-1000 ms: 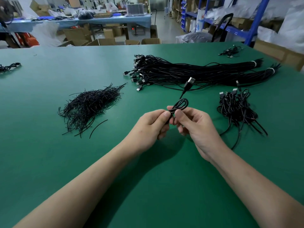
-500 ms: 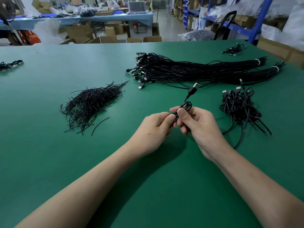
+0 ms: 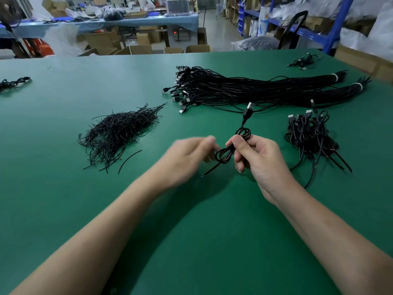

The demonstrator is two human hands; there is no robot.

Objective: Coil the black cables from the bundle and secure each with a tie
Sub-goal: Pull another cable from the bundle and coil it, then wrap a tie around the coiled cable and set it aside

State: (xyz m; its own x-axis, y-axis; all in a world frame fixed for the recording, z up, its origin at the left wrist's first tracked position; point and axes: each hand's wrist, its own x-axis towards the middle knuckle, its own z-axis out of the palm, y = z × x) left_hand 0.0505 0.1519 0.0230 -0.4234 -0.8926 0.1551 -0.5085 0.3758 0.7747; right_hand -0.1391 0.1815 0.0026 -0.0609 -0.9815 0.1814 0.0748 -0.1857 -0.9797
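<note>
R hand (image 3: 261, 160) pinches the coiled cable (image 3: 223, 155) by its middle, alone now. L hand (image 3: 187, 160) was pinching it too half a sec ago; now it slides off left, too blurry to tell if it holds anything. So coiling looks done, tie comes next. Cable is thin, bendy, black, w/ small round loops and a hard boxy plug (image 3: 248, 110) on top. The ties (image 3: 119, 135) are short wiry bits heaped on the smooth green table (image 3: 191, 231). The bundle (image 3: 255, 88) lies farther back.
</note>
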